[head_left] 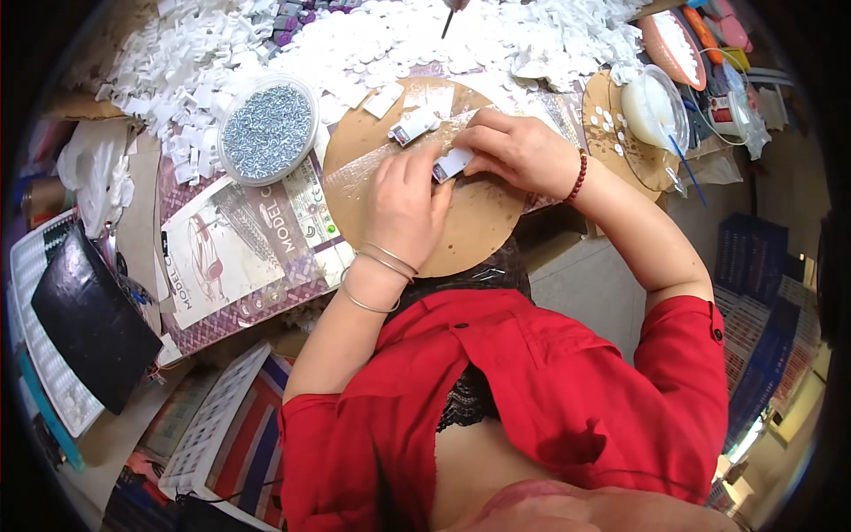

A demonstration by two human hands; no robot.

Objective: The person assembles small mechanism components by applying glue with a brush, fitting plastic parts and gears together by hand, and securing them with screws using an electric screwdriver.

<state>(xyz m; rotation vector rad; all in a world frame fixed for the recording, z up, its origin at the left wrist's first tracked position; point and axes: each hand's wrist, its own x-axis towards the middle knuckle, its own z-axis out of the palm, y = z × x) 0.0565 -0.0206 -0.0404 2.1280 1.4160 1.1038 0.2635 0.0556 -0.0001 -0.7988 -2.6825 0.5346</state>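
While both hands meet over a round brown board, a small white piece sits between them — the left hand pinching its near side, the right hand pinching the other with bent fingers. The fingertips partly cover the piece, and its dark end is too small to make out. A similar piece lies just beyond on the board, whose near middle is hidden by the left hand. At the top edge, a dark rod is cut off. The counter has a purple patterned cover, with a tub of shiny metallic bits and heaped white parts toward its far side — single shapes blur together there. Pale floor shows below, and blue stacks bend along the right rim.
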